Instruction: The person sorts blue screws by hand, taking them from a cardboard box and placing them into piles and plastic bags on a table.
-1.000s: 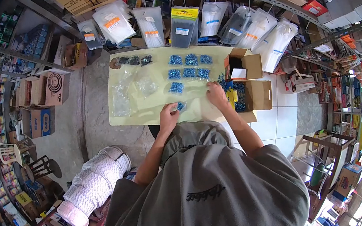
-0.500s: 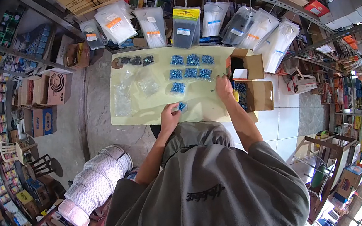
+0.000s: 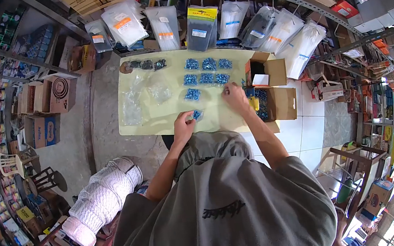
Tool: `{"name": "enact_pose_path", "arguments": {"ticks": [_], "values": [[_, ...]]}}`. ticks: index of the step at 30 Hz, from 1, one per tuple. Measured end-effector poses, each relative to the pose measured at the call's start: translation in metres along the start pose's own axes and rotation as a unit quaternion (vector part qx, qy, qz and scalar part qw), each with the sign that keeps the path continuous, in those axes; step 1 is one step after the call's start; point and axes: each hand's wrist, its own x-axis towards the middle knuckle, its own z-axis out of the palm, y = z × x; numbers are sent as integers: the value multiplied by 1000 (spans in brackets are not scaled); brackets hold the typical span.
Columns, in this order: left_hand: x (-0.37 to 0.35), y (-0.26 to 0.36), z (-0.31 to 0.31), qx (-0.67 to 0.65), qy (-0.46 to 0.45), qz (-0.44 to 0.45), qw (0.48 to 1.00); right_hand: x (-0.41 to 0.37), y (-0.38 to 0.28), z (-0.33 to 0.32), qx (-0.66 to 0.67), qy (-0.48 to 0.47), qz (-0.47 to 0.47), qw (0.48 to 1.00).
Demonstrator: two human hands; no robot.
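Observation:
My left hand (image 3: 185, 126) pinches a small clear plastic bag of blue pieces (image 3: 197, 115) near the table's front edge. To its right, my right hand (image 3: 235, 98) hovers over the table with fingers closed; something small and dark shows at the fingertips, too small to name. Several filled bags of blue pieces (image 3: 206, 78) lie in rows beyond both hands, one single bag (image 3: 192, 94) nearest the left hand. Just right of my right hand stands an open cardboard box (image 3: 284, 103) with loose blue pieces (image 3: 262, 103) inside.
The pale yellow table (image 3: 156, 116) carries clear empty bags (image 3: 132, 106) and dark packets (image 3: 147, 65) on its left side. A second open box (image 3: 277, 71) stands at the back right. Packs of cable ties (image 3: 203, 27) hang behind the table. Wrapped rope (image 3: 105, 200) stands at lower left.
My right hand has moved left, away from the boxes and toward the middle of the table. My left hand stays almost in place with the bag.

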Motion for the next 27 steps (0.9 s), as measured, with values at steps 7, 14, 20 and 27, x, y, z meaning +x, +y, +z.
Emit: {"name": "enact_pose_path", "arguments": {"ticks": [7,14,20,27], "values": [[1,3,0,25,-1,-5,1000,-30,-63,12,331,-160,-69,927],[1,-6,2,26,12,18,999,-34,-72,21,307,-208,-140,918],[1,-11,2,23,6,1,1000,-33,-82,8,308,-227,-110,917],[0,-5,1,25,10,-7,1000,-32,-93,-2,262,-218,-85,936]]}}
